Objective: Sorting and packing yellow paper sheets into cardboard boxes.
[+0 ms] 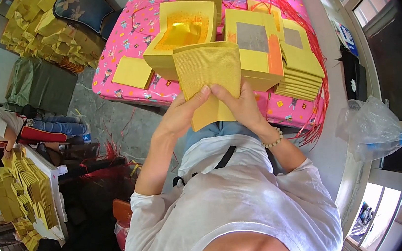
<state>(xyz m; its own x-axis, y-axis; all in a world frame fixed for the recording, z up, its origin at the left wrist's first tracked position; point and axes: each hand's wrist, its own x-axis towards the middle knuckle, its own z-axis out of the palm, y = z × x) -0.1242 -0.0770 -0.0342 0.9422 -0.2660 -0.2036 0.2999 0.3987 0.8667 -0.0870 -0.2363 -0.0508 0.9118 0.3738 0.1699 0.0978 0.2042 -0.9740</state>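
Both hands hold one thick stack of yellow paper sheets [207, 72] upright in front of my chest. My left hand [182, 112] grips its lower left edge, thumb pressed on the face. My right hand [240, 103], with a bead bracelet on the wrist, grips the lower right edge, thumb on the face beside the other. Behind the stack, on a pink patterned table [125, 30], lie more yellow stacks: one with a gold foil centre [183, 31] and others with silver squares [253, 37].
Red strings [315, 63] hang over the table's right edge. A thin yellow pile [131, 72] lies at the table's left. Another person [10, 127] crouches at far left near a board with yellow paper piles [25, 195]. A clear plastic bag [372, 128] sits at right.
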